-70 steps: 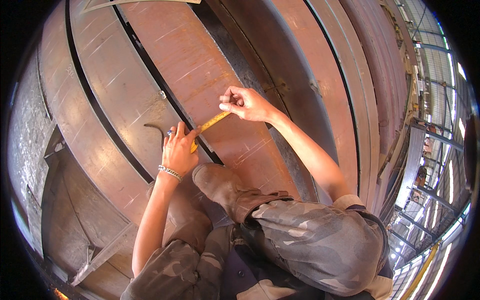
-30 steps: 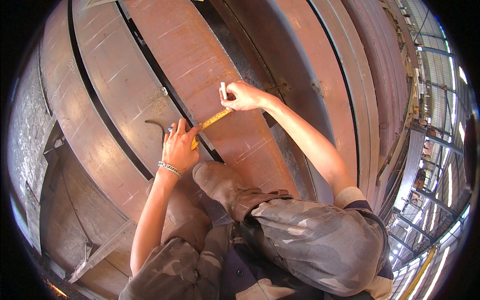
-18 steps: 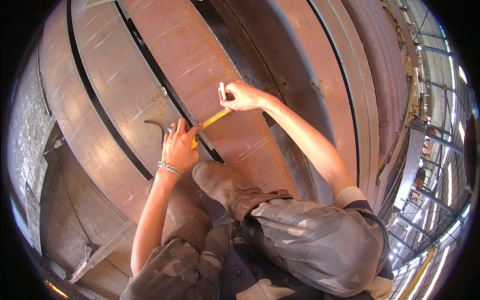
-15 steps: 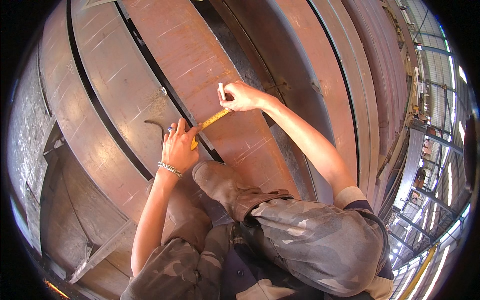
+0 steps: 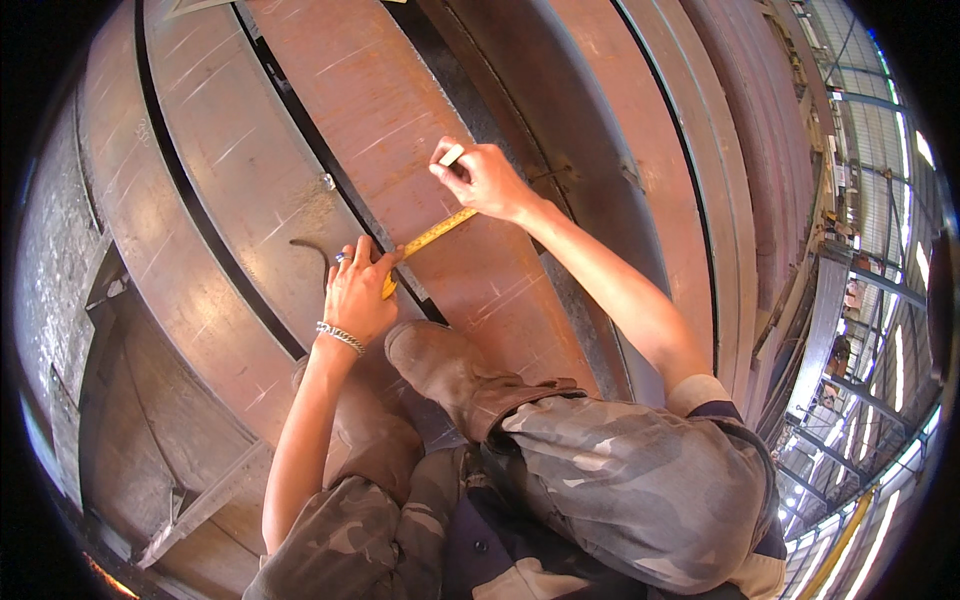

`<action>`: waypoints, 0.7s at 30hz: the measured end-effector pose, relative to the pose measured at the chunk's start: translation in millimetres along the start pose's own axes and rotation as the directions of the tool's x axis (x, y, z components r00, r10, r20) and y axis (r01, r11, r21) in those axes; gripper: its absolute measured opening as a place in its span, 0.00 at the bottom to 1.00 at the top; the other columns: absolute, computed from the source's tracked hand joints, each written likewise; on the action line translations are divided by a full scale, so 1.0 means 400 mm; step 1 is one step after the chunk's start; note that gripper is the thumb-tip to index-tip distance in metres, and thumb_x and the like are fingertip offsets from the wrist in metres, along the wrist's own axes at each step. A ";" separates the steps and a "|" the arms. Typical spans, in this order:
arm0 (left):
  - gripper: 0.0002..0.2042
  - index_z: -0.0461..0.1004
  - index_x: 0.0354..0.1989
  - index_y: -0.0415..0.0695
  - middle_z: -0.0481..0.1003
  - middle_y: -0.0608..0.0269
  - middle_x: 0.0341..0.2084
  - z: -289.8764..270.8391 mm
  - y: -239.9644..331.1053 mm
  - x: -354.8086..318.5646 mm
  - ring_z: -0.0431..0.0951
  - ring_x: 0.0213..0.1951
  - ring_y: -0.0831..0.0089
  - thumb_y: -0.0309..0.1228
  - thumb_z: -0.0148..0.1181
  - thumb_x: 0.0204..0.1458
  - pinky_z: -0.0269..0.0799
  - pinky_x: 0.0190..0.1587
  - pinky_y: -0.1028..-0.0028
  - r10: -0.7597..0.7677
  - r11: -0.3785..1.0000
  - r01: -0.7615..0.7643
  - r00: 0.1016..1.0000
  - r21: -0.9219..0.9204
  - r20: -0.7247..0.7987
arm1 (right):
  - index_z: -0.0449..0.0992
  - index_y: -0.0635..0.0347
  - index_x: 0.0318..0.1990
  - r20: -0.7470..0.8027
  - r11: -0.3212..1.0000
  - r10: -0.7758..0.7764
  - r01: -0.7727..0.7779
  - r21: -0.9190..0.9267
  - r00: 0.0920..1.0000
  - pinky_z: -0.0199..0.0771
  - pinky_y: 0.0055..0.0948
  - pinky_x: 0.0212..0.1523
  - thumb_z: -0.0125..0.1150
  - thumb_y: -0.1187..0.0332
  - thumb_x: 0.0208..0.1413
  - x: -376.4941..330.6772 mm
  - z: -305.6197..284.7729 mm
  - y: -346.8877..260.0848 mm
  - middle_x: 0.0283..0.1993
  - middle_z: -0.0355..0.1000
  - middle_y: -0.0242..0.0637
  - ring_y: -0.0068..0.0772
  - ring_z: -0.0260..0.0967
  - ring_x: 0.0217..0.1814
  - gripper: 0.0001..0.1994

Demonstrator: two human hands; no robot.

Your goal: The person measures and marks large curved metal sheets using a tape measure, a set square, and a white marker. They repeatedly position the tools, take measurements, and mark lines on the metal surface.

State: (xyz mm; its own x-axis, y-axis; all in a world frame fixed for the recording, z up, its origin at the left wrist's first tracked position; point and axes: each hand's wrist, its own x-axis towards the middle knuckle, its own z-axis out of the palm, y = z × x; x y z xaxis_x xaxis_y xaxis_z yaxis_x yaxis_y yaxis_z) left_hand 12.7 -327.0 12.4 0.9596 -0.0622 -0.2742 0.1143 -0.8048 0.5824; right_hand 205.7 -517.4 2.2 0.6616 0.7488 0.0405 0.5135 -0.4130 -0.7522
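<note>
A yellow tape measure (image 5: 438,233) lies drawn out across a rusty reddish steel plate (image 5: 500,285). My left hand (image 5: 358,292) is closed around its case, which is mostly hidden under the palm, at the plate's left edge. Just beyond the free end of the blade, my right hand (image 5: 483,182) pinches a short white stick of chalk (image 5: 452,156) above the plate. Faint pale lines mark the steel nearby. A thin dark curved rod (image 5: 312,250) lies beside my left hand on the neighbouring greyish plate (image 5: 265,190).
Long steel plates run side by side with dark gaps (image 5: 335,180) between them. To the right is a deep steel channel (image 5: 590,130). My brown boot (image 5: 430,360) rests on the plates close to my left hand. Metal framing (image 5: 190,515) stands at lower left.
My right hand has moved up and off the tape's end, and the chalk has tilted from upright to slanting. My left hand and the tape measure stay in place.
</note>
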 end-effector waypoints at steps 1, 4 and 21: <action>0.27 0.79 0.56 0.53 0.68 0.52 0.46 0.000 -0.001 -0.002 0.72 0.52 0.50 0.25 0.63 0.42 0.70 0.54 0.55 -0.006 1.000 0.006 1.000 -0.001 0.008 | 0.73 0.62 0.37 0.026 0.998 0.053 -0.054 0.026 0.998 0.69 0.31 0.27 0.62 0.72 0.63 -0.001 -0.006 0.002 0.25 0.74 0.37 0.27 0.71 0.24 0.05; 0.27 0.79 0.56 0.53 0.68 0.52 0.46 0.003 -0.004 0.000 0.72 0.52 0.49 0.25 0.63 0.42 0.70 0.54 0.55 -0.003 1.000 0.003 1.000 0.012 0.006 | 0.74 0.61 0.38 0.063 0.985 0.123 -0.130 0.117 0.990 0.68 0.26 0.27 0.63 0.71 0.64 -0.013 -0.019 0.012 0.26 0.74 0.33 0.20 0.68 0.25 0.05; 0.26 0.79 0.54 0.49 0.69 0.49 0.44 -0.108 -0.044 0.108 0.73 0.49 0.48 0.23 0.66 0.41 0.73 0.55 0.57 0.057 0.994 -0.070 0.986 -0.083 -0.155 | 0.75 0.60 0.43 -0.282 0.795 0.454 -0.241 0.556 0.845 0.70 0.16 0.21 0.61 0.67 0.67 -0.033 -0.213 0.003 0.30 0.76 0.33 0.16 0.71 0.25 0.07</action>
State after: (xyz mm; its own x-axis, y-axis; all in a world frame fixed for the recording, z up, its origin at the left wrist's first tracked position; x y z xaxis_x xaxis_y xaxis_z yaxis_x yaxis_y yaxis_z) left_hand 63.1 -289.9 23.5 0.9928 -0.0158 -0.1191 0.0675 -0.7464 0.6620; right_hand 244.4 -571.9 56.7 0.9463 0.2995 -0.1216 -0.0552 -0.2208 -0.9737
